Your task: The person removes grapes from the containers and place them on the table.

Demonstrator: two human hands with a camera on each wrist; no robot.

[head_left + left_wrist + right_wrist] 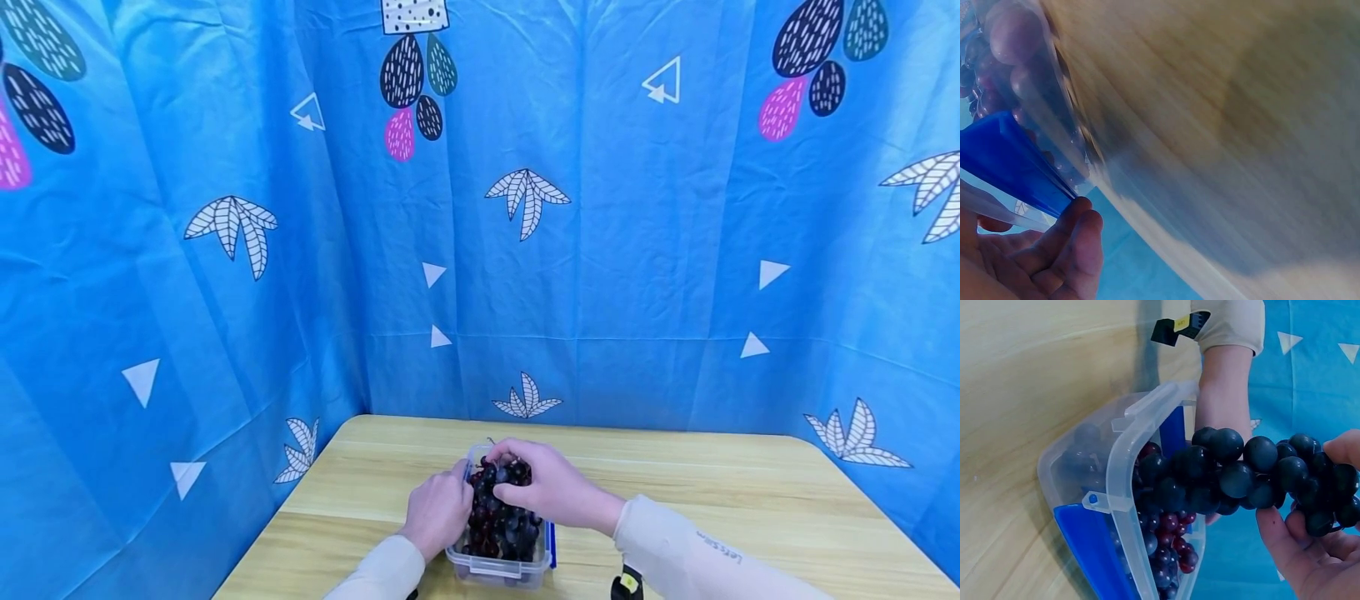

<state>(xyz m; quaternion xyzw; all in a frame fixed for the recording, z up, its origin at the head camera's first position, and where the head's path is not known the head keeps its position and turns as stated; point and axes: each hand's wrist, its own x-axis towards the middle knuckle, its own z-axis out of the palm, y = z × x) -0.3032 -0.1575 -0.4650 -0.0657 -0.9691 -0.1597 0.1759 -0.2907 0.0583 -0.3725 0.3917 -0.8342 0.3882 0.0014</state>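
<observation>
A clear plastic box (498,569) with blue side latches stands near the table's front, full of grapes. My left hand (441,510) holds its left side. The left wrist view shows that hand's fingers curled at a blue latch (1010,162), close under the box's rim. From the box's opening rises a bunch of dark grapes (1235,478). My right hand (551,483) grips the top end of this bunch between thumb and fingers; its lower end is still inside the box. Smaller red grapes (1169,540) lie beneath it in the box.
The light wooden table (675,500) extends around the box. A blue patterned curtain (525,292) hangs behind the table and along both sides. A black device with a yellow label (1180,326) sits at the left sleeve.
</observation>
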